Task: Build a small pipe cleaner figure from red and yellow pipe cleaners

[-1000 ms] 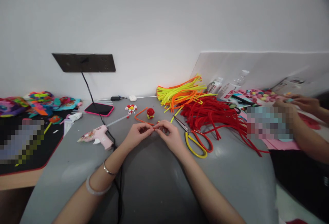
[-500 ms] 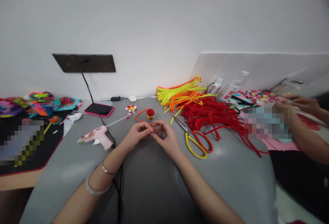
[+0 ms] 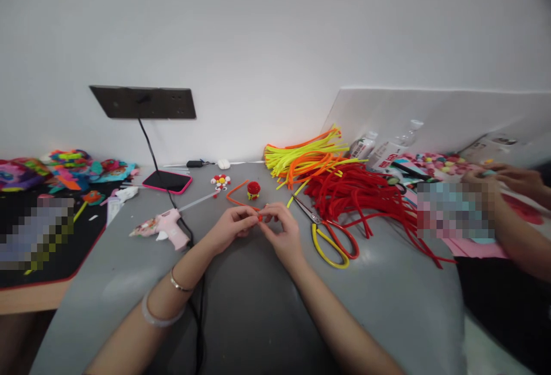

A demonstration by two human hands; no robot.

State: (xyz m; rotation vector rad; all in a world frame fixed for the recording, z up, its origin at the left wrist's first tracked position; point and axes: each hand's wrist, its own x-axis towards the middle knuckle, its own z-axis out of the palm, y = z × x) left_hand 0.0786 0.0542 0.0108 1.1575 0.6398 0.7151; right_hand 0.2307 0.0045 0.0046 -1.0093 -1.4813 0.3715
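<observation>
An orange pipe cleaner (image 3: 236, 188) runs in a bent line from the table into my fingers. My left hand (image 3: 236, 228) pinches at its near end, thumb against fingertips. Fingertip to fingertip with it, my right hand (image 3: 280, 234) pinches the same end, where a small orange bit shows between the fingers. Just beyond my hands stands a small red ball-shaped figure (image 3: 253, 190) with a yellow-green base. The scissors (image 3: 329, 240), with one yellow and one red handle, lie to the right of my right hand.
A pink glue gun (image 3: 166, 228) with a black cord and a phone (image 3: 167, 181) lie left. Red pipe cleaners (image 3: 353, 197) and yellow and orange ones (image 3: 301, 159) are heaped right. A bead flower (image 3: 220, 181) lies behind. Another person's hands (image 3: 495, 185) work at far right.
My fingertips have come closer together around the end of the orange pipe cleaner, and the right fingers have curled in. The whole view has shifted slightly.
</observation>
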